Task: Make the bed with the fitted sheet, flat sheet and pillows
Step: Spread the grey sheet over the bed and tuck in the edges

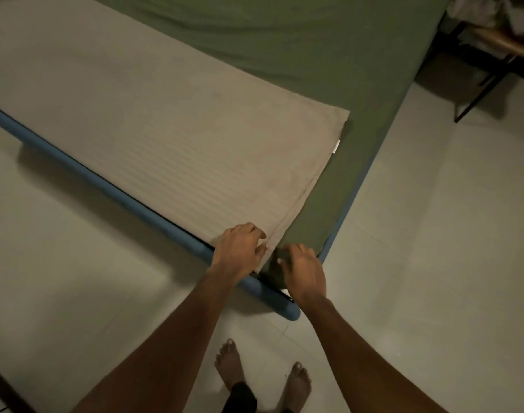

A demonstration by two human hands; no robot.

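The beige striped flat sheet lies folded over the near side of the bed, on the olive-green fitted sheet that covers the mattress. At the bed's near corner the left hand pinches the flat sheet's corner with curled fingers, and just beside it the right hand grips a bunch of the green sheet. A blue tubular bed frame runs along the near edge. Bare feet stand on the pale tiled floor.
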